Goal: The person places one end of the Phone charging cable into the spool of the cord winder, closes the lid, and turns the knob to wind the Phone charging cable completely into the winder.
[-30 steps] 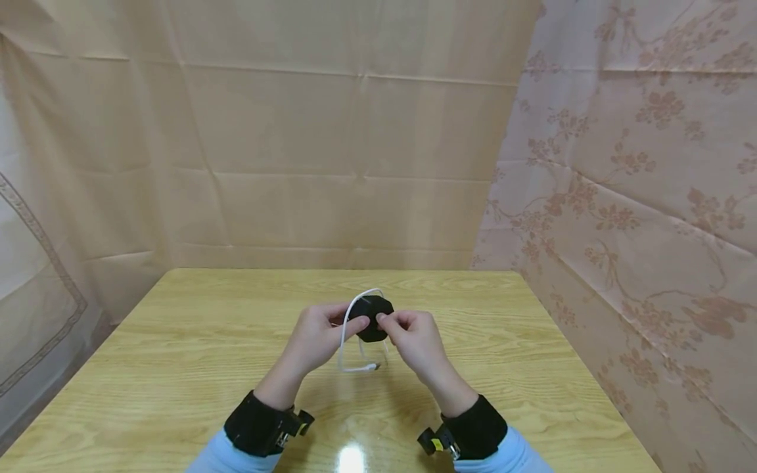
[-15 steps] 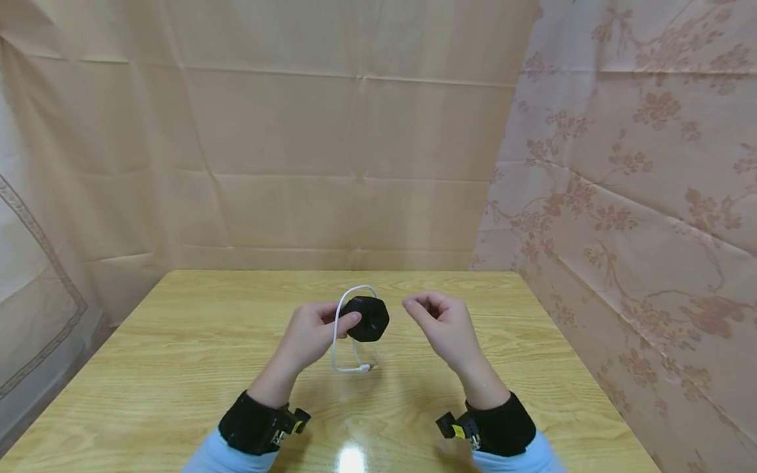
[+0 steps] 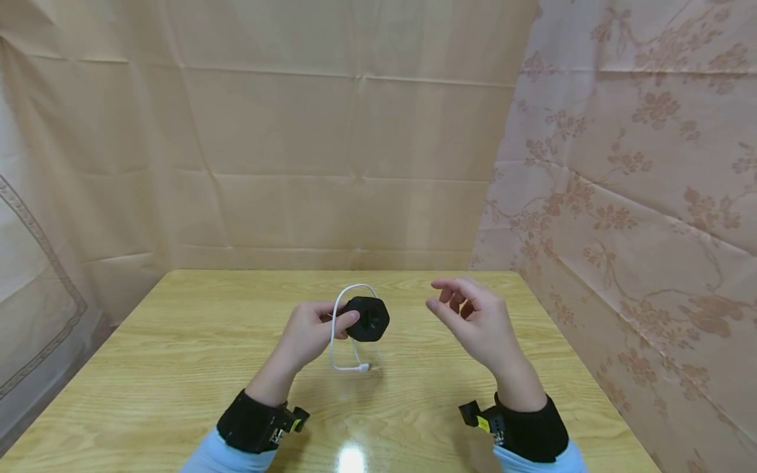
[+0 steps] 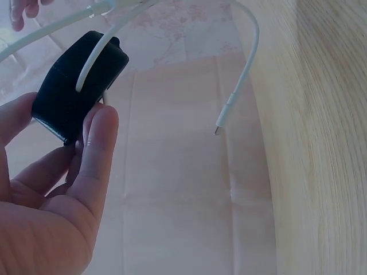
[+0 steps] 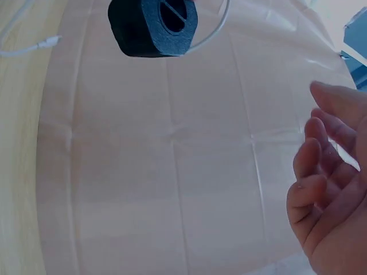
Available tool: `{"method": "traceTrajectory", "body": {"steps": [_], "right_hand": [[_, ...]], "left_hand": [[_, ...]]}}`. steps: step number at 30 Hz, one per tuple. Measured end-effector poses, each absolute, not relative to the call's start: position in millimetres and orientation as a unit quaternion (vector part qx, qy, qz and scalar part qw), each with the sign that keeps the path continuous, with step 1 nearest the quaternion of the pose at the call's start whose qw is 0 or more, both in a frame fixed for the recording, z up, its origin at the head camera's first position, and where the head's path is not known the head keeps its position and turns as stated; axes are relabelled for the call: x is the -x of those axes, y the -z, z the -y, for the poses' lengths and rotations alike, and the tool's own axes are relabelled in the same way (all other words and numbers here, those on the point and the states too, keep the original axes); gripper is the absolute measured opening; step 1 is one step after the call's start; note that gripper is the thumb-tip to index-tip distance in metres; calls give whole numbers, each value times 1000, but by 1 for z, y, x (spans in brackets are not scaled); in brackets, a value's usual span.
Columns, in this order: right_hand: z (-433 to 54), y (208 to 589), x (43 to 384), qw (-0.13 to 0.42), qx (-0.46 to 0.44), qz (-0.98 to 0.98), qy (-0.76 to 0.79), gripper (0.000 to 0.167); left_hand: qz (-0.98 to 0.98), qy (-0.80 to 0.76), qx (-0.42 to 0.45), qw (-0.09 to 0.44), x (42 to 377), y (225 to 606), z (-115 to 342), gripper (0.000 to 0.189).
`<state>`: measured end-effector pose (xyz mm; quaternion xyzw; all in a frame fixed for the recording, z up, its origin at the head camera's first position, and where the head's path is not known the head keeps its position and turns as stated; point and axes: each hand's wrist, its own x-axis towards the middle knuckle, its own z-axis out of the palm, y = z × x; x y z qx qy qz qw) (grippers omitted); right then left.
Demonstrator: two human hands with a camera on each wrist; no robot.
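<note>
A black hexagonal case point(image 3: 372, 320) with a round recess in its face hangs above the table's middle in the head view. My left hand point(image 3: 307, 334) pinches its left edge between thumb and fingers. From the case loops a white cable point(image 4: 248, 63), and its connector point(image 4: 226, 112) dangles free in the left wrist view. A bar crosses the recess of the case point(image 5: 153, 26) in the right wrist view. My right hand point(image 3: 478, 322) is held up to the right, apart from the case, with loosely bent fingers and nothing in them.
Beneath both hands lies a light wooden table point(image 3: 207, 341). A beige curtain point(image 3: 296, 131) stands behind it, and a floral curtain point(image 3: 621, 197) borders the right side. Each wrist wears a black band with a small camera.
My right hand has let go of the case and moved away to the right, its fingers spreading. The left hand keeps hold of the case, shifted slightly left.
</note>
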<state>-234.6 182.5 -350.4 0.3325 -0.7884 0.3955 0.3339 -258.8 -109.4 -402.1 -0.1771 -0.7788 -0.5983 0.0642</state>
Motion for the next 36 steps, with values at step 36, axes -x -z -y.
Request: {"method": "traceTrajectory", "body": {"steps": [36], "right_hand": [[-143, 400, 265, 365, -504, 769, -143, 23]], "left_hand": [[786, 595, 168, 13, 258, 406, 106, 24]]}}
